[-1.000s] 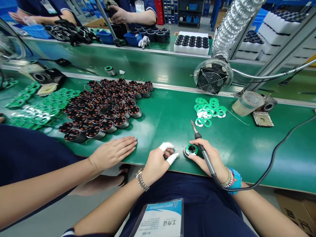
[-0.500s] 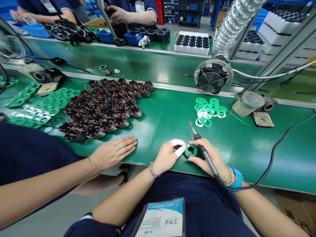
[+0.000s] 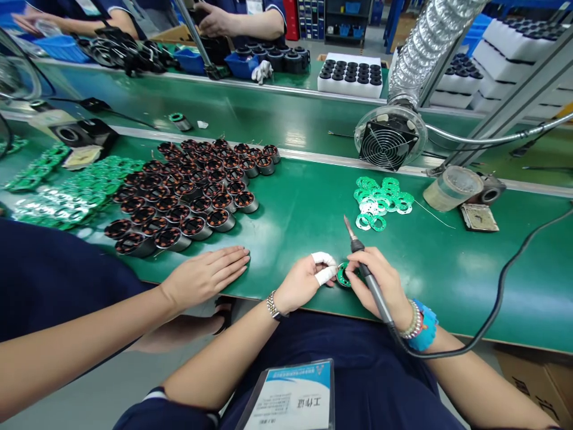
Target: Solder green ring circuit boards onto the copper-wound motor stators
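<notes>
My left hand (image 3: 307,279), with white covers on thumb and index finger, is closed in a pinch at the left rim of a motor stator (image 3: 342,273). A ring-shaped green circuit board lies on top of that stator, which rests near the bench's front edge. My right hand (image 3: 380,283) holds a soldering iron (image 3: 372,280) across its palm, tip pointing up and away. Its thumb and index fingertips are at the board's right side and hide part of it. Whether a wire is between my left fingertips is too small to tell.
Loose green ring boards (image 3: 380,200) lie ahead, below a fume fan (image 3: 385,143). A cloudy plastic cup (image 3: 452,188) and an iron stand (image 3: 490,188) are at right. Many stators (image 3: 192,191) stand at left, near a co-worker's flat hand (image 3: 210,272). The iron's cord (image 3: 496,286) loops right.
My left hand has moved right to the stator and pinched its left rim. My right thumb and index finger have shifted inward over the board. On the back belt, one stator has slid left.
</notes>
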A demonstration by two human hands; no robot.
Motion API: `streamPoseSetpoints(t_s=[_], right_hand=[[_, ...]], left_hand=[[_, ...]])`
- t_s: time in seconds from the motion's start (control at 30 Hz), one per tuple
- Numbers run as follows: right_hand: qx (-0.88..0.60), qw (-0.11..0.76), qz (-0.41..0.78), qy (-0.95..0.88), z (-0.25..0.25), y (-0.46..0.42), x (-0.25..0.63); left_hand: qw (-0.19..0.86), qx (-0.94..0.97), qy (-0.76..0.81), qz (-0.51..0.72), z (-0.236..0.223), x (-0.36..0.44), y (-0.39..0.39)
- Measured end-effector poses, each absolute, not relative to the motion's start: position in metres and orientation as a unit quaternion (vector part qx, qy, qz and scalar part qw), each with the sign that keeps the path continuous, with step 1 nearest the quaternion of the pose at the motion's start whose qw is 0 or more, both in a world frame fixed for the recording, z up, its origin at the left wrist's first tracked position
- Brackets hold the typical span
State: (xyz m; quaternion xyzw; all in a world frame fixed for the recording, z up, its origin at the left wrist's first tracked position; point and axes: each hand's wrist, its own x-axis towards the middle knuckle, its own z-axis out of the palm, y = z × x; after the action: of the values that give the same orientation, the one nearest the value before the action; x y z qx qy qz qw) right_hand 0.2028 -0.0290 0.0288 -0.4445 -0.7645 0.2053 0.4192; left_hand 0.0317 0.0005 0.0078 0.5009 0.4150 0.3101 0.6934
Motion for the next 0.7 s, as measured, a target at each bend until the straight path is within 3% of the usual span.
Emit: streamPoseSetpoints(t_s=[0.7], right_hand=[[-0.458,0.402,0.304,-0.733,0.051,-0.055,0.241]], left_hand=[[0.684,0.518,0.429,0.281,0.009,0.029,0.005]])
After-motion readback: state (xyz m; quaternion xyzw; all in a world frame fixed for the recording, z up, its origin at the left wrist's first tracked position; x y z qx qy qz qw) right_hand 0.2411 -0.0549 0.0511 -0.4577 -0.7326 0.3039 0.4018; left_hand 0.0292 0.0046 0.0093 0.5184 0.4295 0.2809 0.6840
